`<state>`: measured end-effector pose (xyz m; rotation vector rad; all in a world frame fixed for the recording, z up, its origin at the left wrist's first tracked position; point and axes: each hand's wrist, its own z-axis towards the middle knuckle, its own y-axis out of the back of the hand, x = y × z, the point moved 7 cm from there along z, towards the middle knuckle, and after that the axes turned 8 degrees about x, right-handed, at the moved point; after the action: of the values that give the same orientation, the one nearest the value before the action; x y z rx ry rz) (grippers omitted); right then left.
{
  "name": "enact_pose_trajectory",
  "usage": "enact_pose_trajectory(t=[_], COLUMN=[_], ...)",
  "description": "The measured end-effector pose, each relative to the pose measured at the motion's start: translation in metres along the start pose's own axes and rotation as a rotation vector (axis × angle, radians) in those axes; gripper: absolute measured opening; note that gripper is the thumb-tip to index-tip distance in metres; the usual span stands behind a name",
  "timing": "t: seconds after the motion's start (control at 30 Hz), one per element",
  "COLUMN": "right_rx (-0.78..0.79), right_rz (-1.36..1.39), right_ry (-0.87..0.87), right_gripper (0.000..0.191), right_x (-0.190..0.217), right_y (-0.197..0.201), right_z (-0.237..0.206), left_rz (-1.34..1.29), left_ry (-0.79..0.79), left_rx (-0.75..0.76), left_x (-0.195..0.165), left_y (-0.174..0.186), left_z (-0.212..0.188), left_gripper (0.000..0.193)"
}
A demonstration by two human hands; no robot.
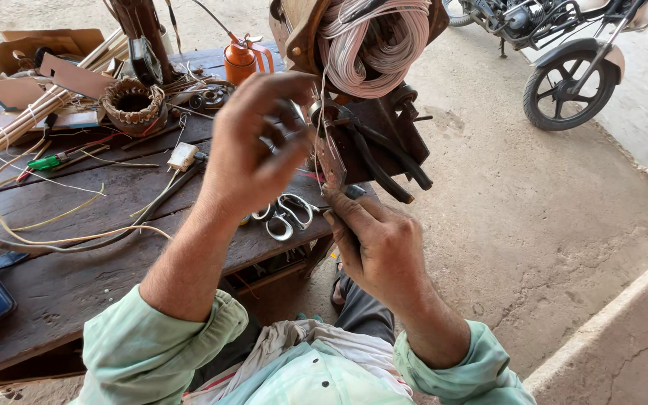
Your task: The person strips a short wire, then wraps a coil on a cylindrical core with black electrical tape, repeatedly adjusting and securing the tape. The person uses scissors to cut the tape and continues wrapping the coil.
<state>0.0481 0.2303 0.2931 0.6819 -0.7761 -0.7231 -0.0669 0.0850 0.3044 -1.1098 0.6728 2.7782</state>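
Two hands | left hand (pixel 253 146) and right hand (pixel 373 244) pinch wire strands (pixel 324 154) under wire coil (pixel 373 45)

A coil of pale copper wire (pixel 373 49) hangs at twelve o'clock, many thin strands wound into a thick looped bundle, pinkish-white and glossy, draped over a brown wooden former (pixel 301 34). Just below it, toward the centre, sits a dark metal winding fixture (pixel 384 139) with black handles slanting toward four o'clock. A few thin loose strands (pixel 322 131) drop straight down from the coil, past the fixture's left edge.
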Motion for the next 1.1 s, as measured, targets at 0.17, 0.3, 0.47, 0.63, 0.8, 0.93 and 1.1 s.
enact_pose_trajectory(t=[0.17, 0.3, 0.47, 0.63, 0.8, 0.93, 1.1], right_rx=[0.042, 0.019, 0.063, 0.061, 0.032, 0.061, -0.065], right_rz=[-0.047, -0.003, -0.005, 0.021, -0.010, 0.035, 0.358], right_ry=[-0.001, 0.014, -0.028, 0.024, 0.084, 0.031, -0.080], right_gripper=[0.022, 0.031, 0.030, 0.026, 0.035, 0.038, 0.019], right_x=[0.000, -0.001, -0.011, -0.009, -0.007, -0.025, -0.057], right_y=[-0.014, -0.015, -0.021, -0.031, -0.035, -0.036, 0.007], right_z=[0.000, -0.002, -0.006, -0.006, -0.012, -0.019, -0.039], left_rz=[0.688, 0.726, 0.359, 0.498, 0.606, 0.501, 0.351], left_ry=[-0.257, -0.193, -0.034, -0.098, -0.212, -0.300, -0.137], left_rx=[-0.009, -0.013, 0.103, 0.144, 0.084, -0.114, -0.130], left_x=[-0.041, -0.044, -0.039, -0.043, -0.039, -0.035, -0.013], left_y=[-0.023, -0.019, -0.011, -0.022, -0.025, -0.005, 0.012], left_z=[0.010, 0.023, 0.017, 0.012, 0.016, 0.014, 0.010], left_gripper=[0.062, 0.050, 0.062, 0.087, 0.067, 0.024, 0.006])
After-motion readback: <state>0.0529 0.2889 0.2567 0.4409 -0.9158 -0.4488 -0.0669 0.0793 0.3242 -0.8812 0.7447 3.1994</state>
